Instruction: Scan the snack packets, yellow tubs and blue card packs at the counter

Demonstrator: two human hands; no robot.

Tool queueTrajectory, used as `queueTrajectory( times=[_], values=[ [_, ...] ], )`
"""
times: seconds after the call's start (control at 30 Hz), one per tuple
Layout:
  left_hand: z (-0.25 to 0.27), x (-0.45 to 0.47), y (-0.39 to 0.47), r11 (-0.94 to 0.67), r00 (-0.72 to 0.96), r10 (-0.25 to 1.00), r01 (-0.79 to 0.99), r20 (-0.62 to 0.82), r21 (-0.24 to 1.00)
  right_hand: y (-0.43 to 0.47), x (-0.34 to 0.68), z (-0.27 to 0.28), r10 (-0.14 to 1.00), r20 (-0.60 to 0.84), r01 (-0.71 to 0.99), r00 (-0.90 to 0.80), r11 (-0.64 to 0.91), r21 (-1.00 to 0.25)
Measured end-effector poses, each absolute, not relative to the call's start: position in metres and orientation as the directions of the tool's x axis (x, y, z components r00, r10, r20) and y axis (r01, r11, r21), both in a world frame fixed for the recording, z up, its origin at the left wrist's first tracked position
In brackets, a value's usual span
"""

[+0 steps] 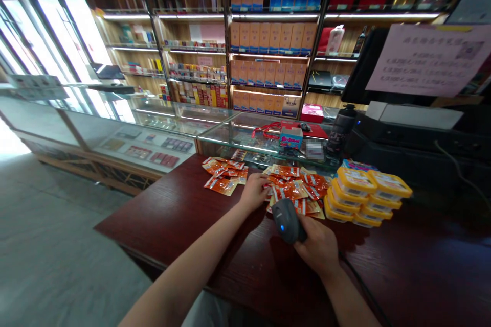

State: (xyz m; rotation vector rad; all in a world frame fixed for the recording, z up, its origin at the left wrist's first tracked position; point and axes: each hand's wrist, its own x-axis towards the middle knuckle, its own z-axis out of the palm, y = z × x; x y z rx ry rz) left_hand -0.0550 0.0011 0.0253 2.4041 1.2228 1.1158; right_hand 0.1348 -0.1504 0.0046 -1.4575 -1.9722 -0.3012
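Observation:
My right hand (318, 245) is wrapped round a dark handheld barcode scanner (286, 220) with a small blue light, held over the near side of a pile of orange-and-cream snack packets (289, 190). At the left edge of this pile, my left hand (255, 191) has its fingers bent and closed on a snack packet (267, 188); the fingertips are partly hidden. A smaller group of similar packets (224, 173) lies to the left of that hand, apart from the main pile.
Stacked yellow plastic tubs (349, 189) stand right of the pile on the dark wooden counter (172, 214). A scanner cable (362, 283) trails at right. Behind are a glass display case (245, 135), a black bottle (341, 127), a monitor with a pink notice (429, 59) and stocked shelves.

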Motion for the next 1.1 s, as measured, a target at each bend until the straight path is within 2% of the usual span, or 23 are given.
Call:
queueTrajectory(
  times=[0.1, 0.2, 0.3, 0.37, 0.47, 0.57, 0.63, 0.73, 0.8, 0.9, 1.0, 1.1],
  values=[
    [0.032, -0.083, -0.005, -0.458, 0.189, 0.827, 0.773, 0.53, 0.439, -0.153, 0.131, 0.008, 0.757, 0.634, 0.912, -0.159, 0.358, -0.199],
    [0.035, -0.115, -0.01, -0.07, -0.151, 0.859, 0.912, 0.49, 0.404, -0.155, 0.129, 0.01, 0.735, 0.654, 0.9, -0.179, 0.391, -0.192],
    [0.034, -0.142, -0.01, 0.28, -0.421, 0.833, 0.881, 0.359, 0.382, -0.154, 0.13, 0.008, 0.728, 0.659, 0.904, -0.187, 0.39, -0.174],
    [0.032, -0.154, -0.01, 0.37, -0.473, 0.838, 0.859, 0.272, 0.355, -0.153, 0.132, 0.005, 0.729, 0.655, 0.909, -0.196, 0.386, -0.158],
    [0.03, -0.16, -0.011, 0.353, -0.436, 0.875, 0.872, 0.211, 0.34, -0.151, 0.134, 0.001, 0.737, 0.642, 0.914, -0.214, 0.383, -0.135],
    [0.032, -0.16, -0.015, 0.351, -0.457, 0.86, 0.852, 0.226, 0.389, -0.151, 0.134, 0.0, 0.744, 0.635, 0.922, -0.209, 0.366, -0.125],
    [0.032, -0.16, -0.018, 0.321, -0.47, 0.847, 0.825, 0.25, 0.465, -0.151, 0.133, 0.001, 0.746, 0.634, 0.924, -0.201, 0.359, -0.129],
    [0.028, -0.159, -0.018, 0.136, -0.422, 0.863, 0.724, 0.278, 0.676, -0.153, 0.131, 0.005, 0.759, 0.627, 0.925, -0.178, 0.346, -0.156],
    [0.023, -0.156, -0.016, 0.008, -0.418, 0.871, 0.537, 0.257, 0.843, -0.153, 0.13, 0.006, 0.766, 0.619, 0.925, -0.172, 0.342, -0.166],
    [0.018, -0.145, -0.013, -0.058, -0.427, 0.9, 0.074, 0.085, 0.996, -0.153, 0.131, 0.006, 0.752, 0.631, 0.921, -0.19, 0.359, -0.151],
    [0.018, -0.133, -0.015, -0.056, -0.292, 0.956, -0.289, -0.032, 0.956, -0.152, 0.133, 0.004, 0.725, 0.658, 0.917, -0.203, 0.376, -0.132],
    [0.02, -0.124, -0.019, -0.066, -0.139, 0.99, -0.364, 0.016, 0.929, -0.152, 0.132, 0.004, 0.719, 0.664, 0.911, -0.206, 0.388, -0.138]
  ],
)
